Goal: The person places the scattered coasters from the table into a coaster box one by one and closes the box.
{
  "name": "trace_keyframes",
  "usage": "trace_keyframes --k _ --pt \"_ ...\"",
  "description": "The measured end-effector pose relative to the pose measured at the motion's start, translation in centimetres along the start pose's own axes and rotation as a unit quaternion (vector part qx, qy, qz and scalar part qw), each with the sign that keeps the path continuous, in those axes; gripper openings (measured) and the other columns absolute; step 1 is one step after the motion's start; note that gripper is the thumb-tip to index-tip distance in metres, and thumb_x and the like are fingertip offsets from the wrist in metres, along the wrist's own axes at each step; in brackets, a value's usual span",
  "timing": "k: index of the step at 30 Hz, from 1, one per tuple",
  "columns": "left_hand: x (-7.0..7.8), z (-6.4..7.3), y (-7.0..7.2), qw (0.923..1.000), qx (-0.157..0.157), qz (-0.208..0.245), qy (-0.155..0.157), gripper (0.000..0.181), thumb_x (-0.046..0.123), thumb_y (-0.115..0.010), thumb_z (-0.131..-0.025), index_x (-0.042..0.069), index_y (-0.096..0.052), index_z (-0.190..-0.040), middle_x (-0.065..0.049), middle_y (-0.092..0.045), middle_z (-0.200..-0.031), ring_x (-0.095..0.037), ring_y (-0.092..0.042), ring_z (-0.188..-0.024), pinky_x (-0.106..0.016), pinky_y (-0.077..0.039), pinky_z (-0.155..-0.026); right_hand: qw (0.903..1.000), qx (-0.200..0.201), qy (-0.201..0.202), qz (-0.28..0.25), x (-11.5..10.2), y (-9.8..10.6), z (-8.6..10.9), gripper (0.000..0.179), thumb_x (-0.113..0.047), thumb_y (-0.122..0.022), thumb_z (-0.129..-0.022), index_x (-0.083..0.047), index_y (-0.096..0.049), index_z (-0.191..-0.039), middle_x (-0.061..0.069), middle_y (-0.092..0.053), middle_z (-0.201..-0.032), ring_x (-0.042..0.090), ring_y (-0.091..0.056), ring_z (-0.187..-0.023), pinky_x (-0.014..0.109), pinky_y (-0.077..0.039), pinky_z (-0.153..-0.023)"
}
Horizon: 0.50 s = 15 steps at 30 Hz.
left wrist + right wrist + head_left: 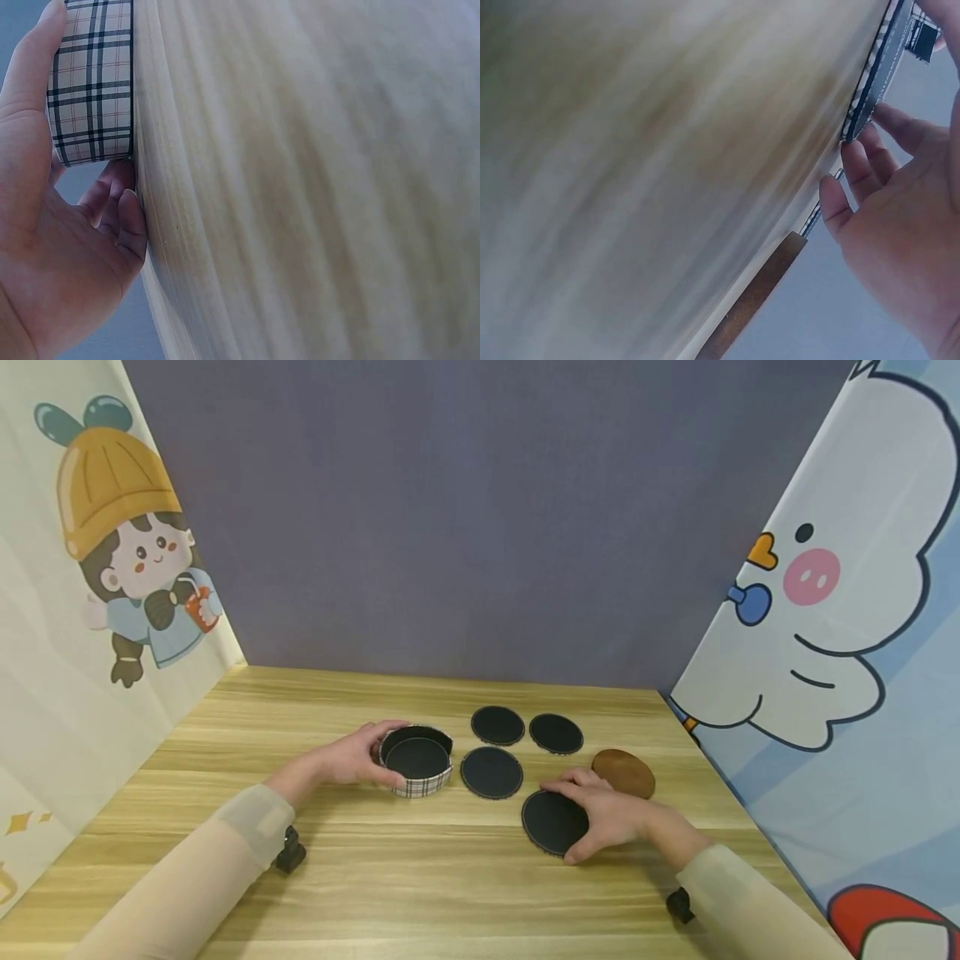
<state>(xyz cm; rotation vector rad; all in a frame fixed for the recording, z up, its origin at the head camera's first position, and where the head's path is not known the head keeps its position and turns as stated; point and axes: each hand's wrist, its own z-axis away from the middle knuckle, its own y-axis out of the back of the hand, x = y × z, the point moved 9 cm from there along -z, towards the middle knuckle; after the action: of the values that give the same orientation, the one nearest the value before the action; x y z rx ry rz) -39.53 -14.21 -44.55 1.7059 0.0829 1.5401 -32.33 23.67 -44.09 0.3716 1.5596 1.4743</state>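
On the left, my left hand [351, 761] grips a round coaster holder [423, 787] with a plaid outside and a black inside. In the left wrist view the holder's plaid wall [94, 82] stands upright on the table, thumb and fingers around it. To the right, my right hand [611, 814] holds a round black coaster [551, 822] by its edges, thumb at the near side and fingers at the far side. The right wrist view shows this coaster [875, 82] edge-on, close to the table; whether it touches the wood I cannot tell.
Three more black coasters lie flat between the hands and behind: one nearest the holder [491, 772], one at the back [498, 726], one right of that [556, 733]. A brown disc [624, 773] lies beyond my right hand. Fabric walls bound the wooden table [420, 893].
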Motion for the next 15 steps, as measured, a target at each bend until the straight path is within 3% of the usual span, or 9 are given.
trace_keyframes --k 15 --pt "0.02 -0.04 0.04 1.0 0.0 -0.006 -0.002 0.111 0.033 -0.097 -0.086 0.016 -0.031 -0.173 -0.03 -0.041 -0.154 -0.037 -0.062 -0.128 -0.061 -0.047 -0.116 0.9999 0.013 0.002 0.007 0.3 -0.29 -0.41 0.11 -0.049 -0.099 -0.067 -0.014 -0.053 -0.161 0.01 -0.046 -0.154 0.034 -0.045 -0.138 0.057 -0.045 -0.107"
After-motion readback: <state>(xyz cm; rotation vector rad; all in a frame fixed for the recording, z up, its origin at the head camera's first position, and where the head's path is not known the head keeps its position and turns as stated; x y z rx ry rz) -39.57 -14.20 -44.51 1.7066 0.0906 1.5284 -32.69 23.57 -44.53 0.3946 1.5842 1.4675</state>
